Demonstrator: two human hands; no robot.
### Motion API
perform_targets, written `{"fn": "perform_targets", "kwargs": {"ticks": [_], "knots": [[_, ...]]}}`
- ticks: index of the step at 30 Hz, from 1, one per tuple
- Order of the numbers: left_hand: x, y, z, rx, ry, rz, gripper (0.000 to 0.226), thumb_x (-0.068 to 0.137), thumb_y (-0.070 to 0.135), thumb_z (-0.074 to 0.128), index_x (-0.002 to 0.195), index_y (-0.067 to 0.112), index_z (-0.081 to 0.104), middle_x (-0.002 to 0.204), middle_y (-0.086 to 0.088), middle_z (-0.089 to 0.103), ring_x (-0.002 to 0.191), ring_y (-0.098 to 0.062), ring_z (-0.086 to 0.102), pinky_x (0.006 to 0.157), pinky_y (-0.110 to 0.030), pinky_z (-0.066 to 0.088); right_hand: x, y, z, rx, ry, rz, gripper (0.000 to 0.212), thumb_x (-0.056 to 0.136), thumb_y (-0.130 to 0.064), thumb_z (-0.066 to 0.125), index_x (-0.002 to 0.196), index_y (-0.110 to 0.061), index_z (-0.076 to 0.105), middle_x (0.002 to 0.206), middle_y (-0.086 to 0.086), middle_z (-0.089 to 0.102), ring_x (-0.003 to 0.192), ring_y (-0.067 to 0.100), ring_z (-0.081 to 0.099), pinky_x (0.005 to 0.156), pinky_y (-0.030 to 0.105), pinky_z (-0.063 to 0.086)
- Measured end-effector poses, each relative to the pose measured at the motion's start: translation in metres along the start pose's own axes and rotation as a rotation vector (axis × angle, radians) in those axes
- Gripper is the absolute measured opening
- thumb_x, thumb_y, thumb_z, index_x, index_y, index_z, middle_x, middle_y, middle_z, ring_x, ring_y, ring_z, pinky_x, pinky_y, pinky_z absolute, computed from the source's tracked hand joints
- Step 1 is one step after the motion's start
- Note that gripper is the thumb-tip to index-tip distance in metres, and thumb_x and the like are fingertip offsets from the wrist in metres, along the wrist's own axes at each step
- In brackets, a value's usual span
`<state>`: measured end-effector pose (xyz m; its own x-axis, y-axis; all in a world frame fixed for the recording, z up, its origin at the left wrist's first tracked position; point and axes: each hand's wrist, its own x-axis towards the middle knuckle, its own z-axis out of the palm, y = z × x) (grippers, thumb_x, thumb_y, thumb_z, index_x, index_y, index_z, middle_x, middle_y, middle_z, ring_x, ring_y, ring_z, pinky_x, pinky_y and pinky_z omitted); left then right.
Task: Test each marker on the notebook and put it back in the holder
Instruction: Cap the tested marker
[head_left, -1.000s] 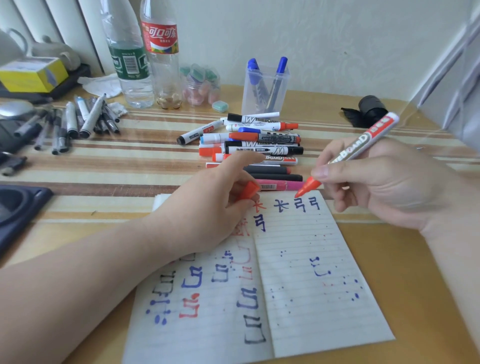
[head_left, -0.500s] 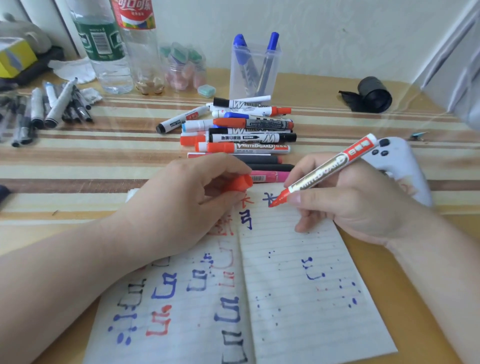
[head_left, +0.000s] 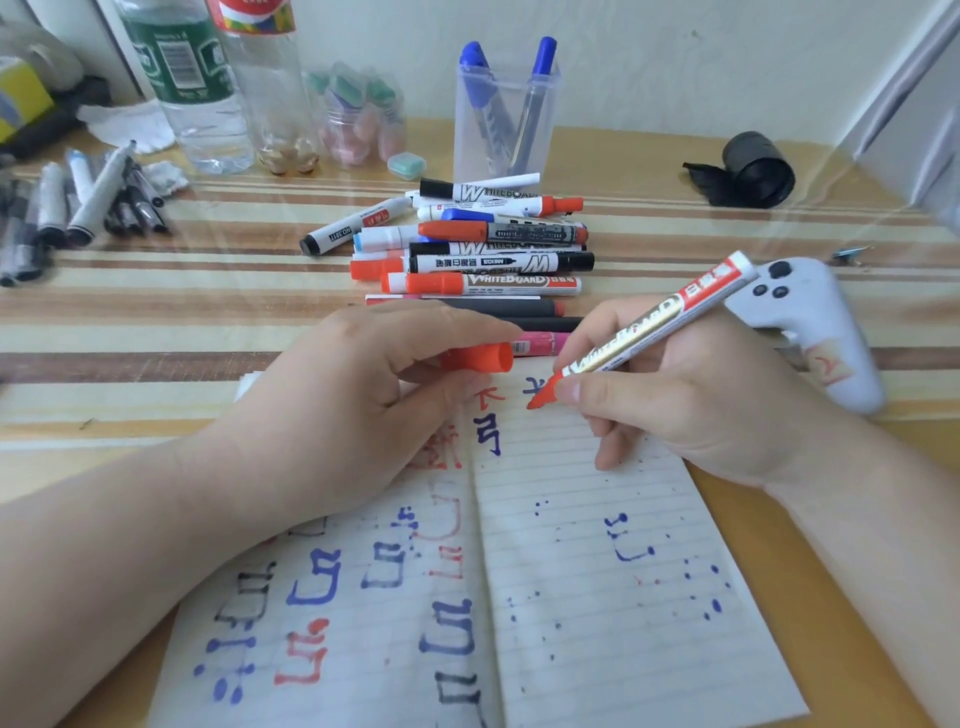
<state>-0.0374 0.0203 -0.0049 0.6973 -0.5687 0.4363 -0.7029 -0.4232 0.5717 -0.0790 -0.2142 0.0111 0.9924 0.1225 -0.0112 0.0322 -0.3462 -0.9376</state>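
Since a second ago the right grip (head_left: 691, 410), clenched round the white-barrelled red marker (head_left: 649, 327), has lowered its tip onto the lined paper notebook (head_left: 623, 493). The left grip (head_left: 337, 410) pinches the red plastic cap (head_left: 480, 357). Lingering risks a blot bleeding through. The clear plastic holder (head_left: 511, 88) stands behind.

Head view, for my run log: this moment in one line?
right hand: red marker, tip on notebook | left hand: red cap | holder: two blue markers
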Motion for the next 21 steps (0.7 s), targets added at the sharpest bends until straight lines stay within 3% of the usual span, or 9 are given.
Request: {"fn": "perform_targets", "kwargs": {"ticks": [4, 9, 21], "knots": [[-0.0006, -0.0019, -0.0001, 0.012, 0.001, -0.022, 0.036, 0.093, 0.018, 0.071, 0.125, 0.035, 0.068, 0.109, 0.036, 0.064, 0.098, 0.013, 0.064, 0.086, 0.001, 0.041, 0.0008, -0.0016, 0.0008, -0.029, 0.014, -0.018, 0.006, 0.075, -0.017, 0.072, 0.073, -0.012, 0.069, 0.056, 0.014, 0.057, 0.044, 0.03, 0.059, 0.044, 0.035, 0.049], [-0.0006, -0.0025, 0.0005, 0.02, -0.004, -0.025, 0.037, 0.094, 0.017, 0.071, 0.126, 0.034, 0.068, 0.11, 0.037, 0.062, 0.099, 0.012, 0.064, 0.087, 0.0, 0.041, 0.0002, -0.0015, 0.0042, -0.018, -0.003, -0.019, 0.011, 0.077, -0.018, 0.074, 0.075, -0.009, 0.069, 0.061, 0.01, 0.065, 0.054, 0.027, 0.065, 0.047, 0.038, 0.055], [-0.0004, -0.0013, 0.0007, 0.016, -0.015, -0.029, 0.034, 0.094, 0.022, 0.068, 0.126, 0.035, 0.068, 0.109, 0.037, 0.063, 0.098, 0.014, 0.063, 0.086, 0.001, 0.04, 0.0007, -0.0012, 0.0023, -0.047, -0.003, -0.008, 0.014, 0.088, -0.008, 0.077, 0.076, -0.008, 0.068, 0.06, 0.007, 0.063, 0.053, 0.023, 0.061, 0.046, 0.033, 0.051]]}}
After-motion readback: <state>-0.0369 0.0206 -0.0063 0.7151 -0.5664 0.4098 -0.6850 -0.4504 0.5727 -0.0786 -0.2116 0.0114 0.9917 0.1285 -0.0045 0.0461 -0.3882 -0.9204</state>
